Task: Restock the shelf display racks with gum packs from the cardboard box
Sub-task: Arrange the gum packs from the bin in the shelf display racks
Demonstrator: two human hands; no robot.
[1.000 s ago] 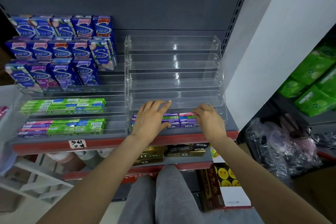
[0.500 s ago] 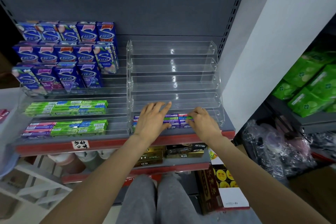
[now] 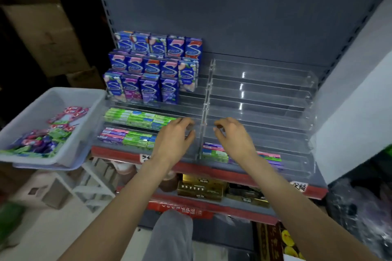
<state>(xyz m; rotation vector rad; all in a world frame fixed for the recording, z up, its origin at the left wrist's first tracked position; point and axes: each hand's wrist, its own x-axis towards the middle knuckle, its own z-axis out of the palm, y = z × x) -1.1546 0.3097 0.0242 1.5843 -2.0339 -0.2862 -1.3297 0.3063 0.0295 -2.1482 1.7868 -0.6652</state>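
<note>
A short row of slim gum packs (image 3: 215, 152) lay flat in the bottom tier of the right clear rack (image 3: 263, 99), partly hidden behind the right wrist; more of the same row showed pink, green and purple beyond it. The four tiers above that row held nothing visible. The left clear rack (image 3: 148, 112), touching the right one along a shared divider, carried two tiers of flat green, blue and pink packs (image 3: 140, 118) low down and three tiers of upright blue and purple cartons (image 3: 152, 65) above.

Both forearms reached up from the lower edge of the view toward the divider. The left hand (image 3: 175, 140) hung in front of the lower tiers of the left rack, palm down, fingers loosely curled, and gripped nothing that could be made out. The right hand (image 3: 232, 137) sat just across the divider in front of the right rack, its fingers bent inward in the same relaxed way, also with nothing visible in them. The two hands were near each other but apart.

To the left, a pale plastic tub (image 3: 31, 112) held a loose heap of wrapped packs (image 3: 42, 140) in red, purple and green. Both racks stood on a red-edged shelf (image 3: 212, 168), with gold boxes (image 3: 200, 189) on the shelf beneath. A grey-trousered knee (image 3: 171, 235) showed at the bottom.
</note>
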